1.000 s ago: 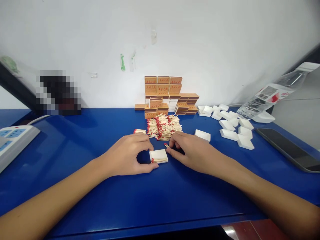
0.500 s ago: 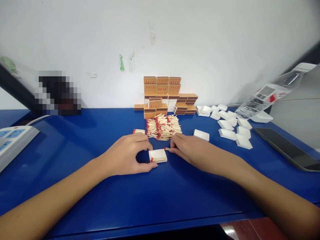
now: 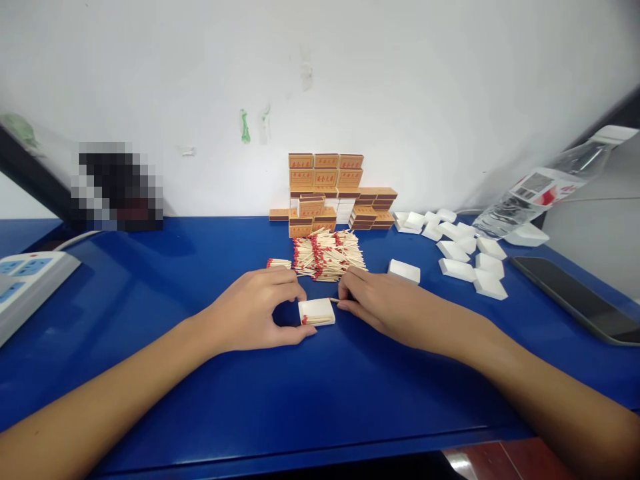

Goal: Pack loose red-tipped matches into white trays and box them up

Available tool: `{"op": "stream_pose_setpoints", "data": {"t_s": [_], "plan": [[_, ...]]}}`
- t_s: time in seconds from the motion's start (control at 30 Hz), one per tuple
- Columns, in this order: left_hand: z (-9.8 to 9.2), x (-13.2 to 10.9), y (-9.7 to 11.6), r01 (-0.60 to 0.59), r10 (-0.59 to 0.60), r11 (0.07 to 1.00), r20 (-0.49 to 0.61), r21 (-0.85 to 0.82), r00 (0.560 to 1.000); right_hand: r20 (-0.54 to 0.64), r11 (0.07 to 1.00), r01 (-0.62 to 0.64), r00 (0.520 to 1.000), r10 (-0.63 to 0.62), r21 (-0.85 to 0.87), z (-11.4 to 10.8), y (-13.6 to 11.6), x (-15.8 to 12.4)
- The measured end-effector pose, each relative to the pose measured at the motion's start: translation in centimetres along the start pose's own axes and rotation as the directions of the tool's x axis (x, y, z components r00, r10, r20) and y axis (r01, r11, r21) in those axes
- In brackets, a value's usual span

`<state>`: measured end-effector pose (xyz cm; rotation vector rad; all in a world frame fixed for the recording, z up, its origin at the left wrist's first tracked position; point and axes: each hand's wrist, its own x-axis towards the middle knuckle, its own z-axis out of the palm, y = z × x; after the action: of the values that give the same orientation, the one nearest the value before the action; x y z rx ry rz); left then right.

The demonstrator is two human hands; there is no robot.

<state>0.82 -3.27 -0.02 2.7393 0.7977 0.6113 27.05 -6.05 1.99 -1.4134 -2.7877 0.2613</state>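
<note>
A small white matchbox tray (image 3: pixel 315 308) lies on the blue table, with a few red-headed matches (image 3: pixel 316 320) along its near side. My left hand (image 3: pixel 260 310) holds the tray at its left end, thumb at the near side and fingers at the far side. Between the thumb and fingers of my right hand (image 3: pixel 373 297) is a matchstick (image 3: pixel 334 300), its visible end at the tray's right edge. Whether more sticks are in that pinch is hidden. Just beyond both hands lies a big heap of matches (image 3: pixel 327 255), with a smaller bunch (image 3: pixel 279 263) to its left.
Stacked orange matchboxes (image 3: pixel 325 179) stand against the wall. Several white trays (image 3: pixel 457 269) are scattered at right, and one single tray (image 3: pixel 404 271) is nearer my right hand. A plastic bottle (image 3: pixel 537 187) leans behind a phone (image 3: pixel 575 300). A power strip (image 3: pixel 35 287) sits at left.
My right hand has shifted slightly left, bringing the matchstick to the tray's edge; its red head no longer shows clearly. My left hand and the tray stay in place.
</note>
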Motion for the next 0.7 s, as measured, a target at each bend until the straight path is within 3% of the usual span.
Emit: {"op": "stream_pose_setpoints", "data": {"t_s": [0.23,0.37,0.47,0.57,0.7], "plan": [[0.0,-0.1,-0.1,0.000,0.000,1.000,0.007,-0.003,1.000,0.005,1.000,0.013,1.000,-0.013,-0.013,-0.1,0.2,0.0],[0.1,0.0,0.0,-0.007,0.007,1.000,-0.001,0.003,1.000,-0.113,0.998,-0.023,0.993,0.029,0.052,-0.3,0.2,0.1],[0.1,0.0,0.0,-0.019,0.019,1.000,-0.005,0.000,1.000,-0.189,0.995,0.039,0.982,-0.021,0.091,0.0,-0.6,0.2],[0.1,0.0,0.0,-0.027,0.027,1.000,-0.004,0.005,1.000,-0.167,0.994,0.111,0.980,-0.106,0.021,0.7,-1.8,0.4],[0.2,0.0,0.0,-0.025,0.025,1.000,-0.003,0.009,1.000,-0.125,0.992,0.126,0.984,-0.126,-0.005,0.8,-2.2,0.4]]}}
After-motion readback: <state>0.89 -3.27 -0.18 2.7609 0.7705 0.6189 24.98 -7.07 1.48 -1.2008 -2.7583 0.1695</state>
